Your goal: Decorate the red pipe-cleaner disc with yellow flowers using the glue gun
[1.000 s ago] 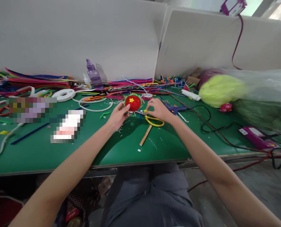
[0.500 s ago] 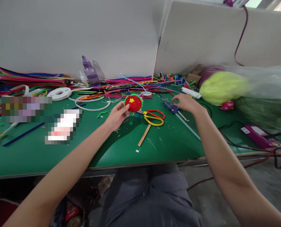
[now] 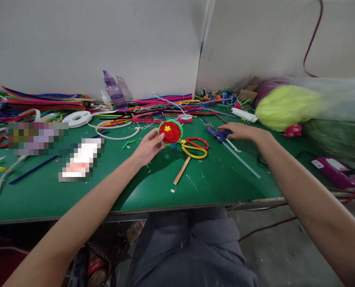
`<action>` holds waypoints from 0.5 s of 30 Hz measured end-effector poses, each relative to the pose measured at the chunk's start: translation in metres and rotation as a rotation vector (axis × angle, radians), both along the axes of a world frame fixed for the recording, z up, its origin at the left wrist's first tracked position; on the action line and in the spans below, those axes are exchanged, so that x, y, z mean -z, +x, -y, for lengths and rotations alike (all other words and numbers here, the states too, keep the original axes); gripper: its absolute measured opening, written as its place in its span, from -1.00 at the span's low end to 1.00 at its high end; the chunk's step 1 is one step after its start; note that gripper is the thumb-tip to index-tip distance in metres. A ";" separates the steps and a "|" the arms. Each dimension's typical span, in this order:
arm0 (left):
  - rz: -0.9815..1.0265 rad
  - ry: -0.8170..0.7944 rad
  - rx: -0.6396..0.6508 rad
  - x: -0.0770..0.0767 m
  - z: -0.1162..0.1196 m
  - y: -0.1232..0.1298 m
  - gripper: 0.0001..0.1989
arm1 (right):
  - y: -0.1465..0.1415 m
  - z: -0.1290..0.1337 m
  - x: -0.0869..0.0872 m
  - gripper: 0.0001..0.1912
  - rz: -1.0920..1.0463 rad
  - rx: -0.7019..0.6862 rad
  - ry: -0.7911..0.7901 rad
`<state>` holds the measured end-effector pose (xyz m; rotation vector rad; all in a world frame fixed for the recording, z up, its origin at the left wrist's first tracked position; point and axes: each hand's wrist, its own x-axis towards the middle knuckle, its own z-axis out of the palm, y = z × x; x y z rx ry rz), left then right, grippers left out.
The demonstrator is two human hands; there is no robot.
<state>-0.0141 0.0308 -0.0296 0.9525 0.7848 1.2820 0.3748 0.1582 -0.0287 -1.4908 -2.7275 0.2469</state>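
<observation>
Between the thumb and fingers of my left hand [image 3: 151,147] is a round red fuzzy disc [image 3: 172,135] with a green rim and a small yellow flower or star on it. It is raised a little above the table. My right hand [image 3: 240,130] reaches over a blue glue gun [image 3: 216,133], its fingers stretched and apart at the gun's body; whether they touch it is hard to tell. A clear glue stick [image 3: 243,161] extends from the gun toward me. Just right of the disc lie scissors [image 3: 195,147] with red and yellow handles, above a wooden stick [image 3: 182,170].
Bundles of coloured pipe cleaners [image 3: 42,100] line the back of the green table [image 3: 153,195], beside a purple bottle [image 3: 115,92] and a white tape roll [image 3: 77,118]. Plastic bags [image 3: 289,107] and a purple power strip [image 3: 336,171] occupy the right, with cords nearby.
My right hand has come down closer to the glue gun, its forearm shifting right. The disc in my left hand has moved slightly right and now faces me a bit differently.
</observation>
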 end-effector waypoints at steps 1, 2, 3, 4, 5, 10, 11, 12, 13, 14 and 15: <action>-0.004 0.000 0.001 0.000 0.000 0.000 -0.70 | 0.000 0.001 -0.002 -0.46 0.018 -0.001 -0.021; -0.008 0.000 0.001 -0.001 0.001 0.000 -0.71 | -0.001 0.002 -0.004 -0.48 0.037 -0.002 -0.046; -0.010 -0.001 -0.001 -0.001 0.001 0.001 -0.71 | -0.002 0.004 -0.007 -0.49 0.046 -0.007 -0.069; -0.010 -0.003 -0.004 -0.001 0.002 0.001 -0.71 | -0.003 0.006 -0.010 -0.51 0.037 -0.019 -0.081; -0.010 -0.004 -0.007 -0.001 0.002 0.001 -0.71 | -0.005 0.008 -0.013 -0.54 0.014 -0.032 -0.076; -0.009 -0.007 -0.004 0.000 0.001 0.001 -0.71 | -0.016 0.013 -0.019 -0.67 -0.095 -0.012 0.073; -0.007 -0.010 -0.007 0.000 0.001 0.001 -0.71 | -0.017 0.012 -0.018 -0.65 -0.097 -0.008 0.068; -0.006 -0.013 -0.011 0.000 0.001 0.001 -0.70 | -0.019 0.012 -0.016 -0.62 -0.087 -0.009 0.044; -0.005 -0.015 -0.016 0.000 0.001 0.001 -0.70 | -0.020 0.011 -0.014 -0.57 -0.066 -0.008 0.014; -0.004 -0.017 -0.020 0.000 0.001 0.000 -0.69 | -0.020 0.011 -0.011 -0.52 -0.040 -0.002 -0.014; -0.004 -0.018 -0.022 0.000 0.001 0.000 -0.68 | -0.021 0.011 -0.009 -0.48 -0.011 0.007 -0.035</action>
